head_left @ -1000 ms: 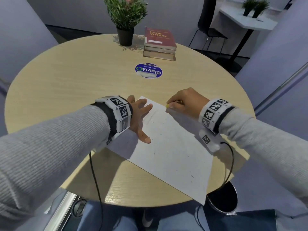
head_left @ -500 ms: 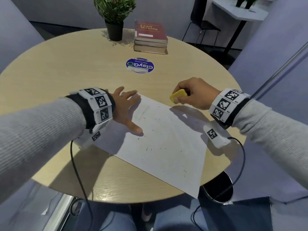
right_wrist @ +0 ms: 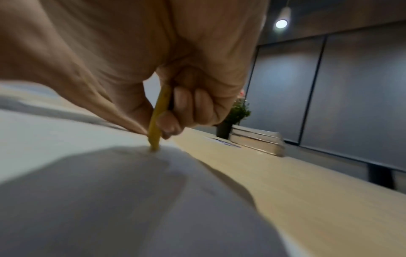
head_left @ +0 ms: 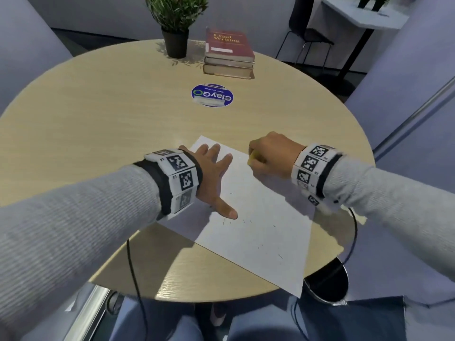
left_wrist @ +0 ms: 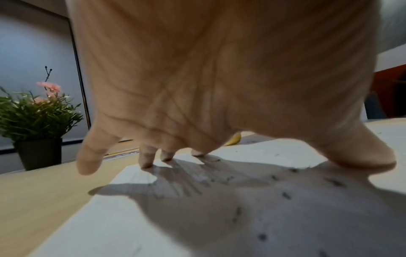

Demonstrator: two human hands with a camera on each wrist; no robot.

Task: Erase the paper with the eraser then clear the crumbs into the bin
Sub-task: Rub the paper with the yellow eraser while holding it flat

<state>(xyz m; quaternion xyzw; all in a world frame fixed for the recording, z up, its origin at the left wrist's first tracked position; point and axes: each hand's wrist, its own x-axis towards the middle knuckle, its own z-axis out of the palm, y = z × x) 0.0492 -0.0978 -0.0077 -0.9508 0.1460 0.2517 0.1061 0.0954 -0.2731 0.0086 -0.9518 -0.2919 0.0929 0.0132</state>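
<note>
Only the right-wrist view shows the yellow eraser (right_wrist: 157, 120) standing on edge, pinched in the right hand (head_left: 270, 156), touching the paper (head_left: 258, 217). The left hand (head_left: 211, 175), fingers spread, presses the paper beside it.

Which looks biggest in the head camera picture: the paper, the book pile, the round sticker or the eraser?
1. paper, biggest by far
2. book pile
3. sticker
4. eraser, mostly hidden in the right hand
The books and sticker lie farther away, so they look smaller than they are.

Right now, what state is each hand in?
Left hand: open, fingers spread, pressing the white paper sheet.
Right hand: pinching the flat yellow eraser.
</note>
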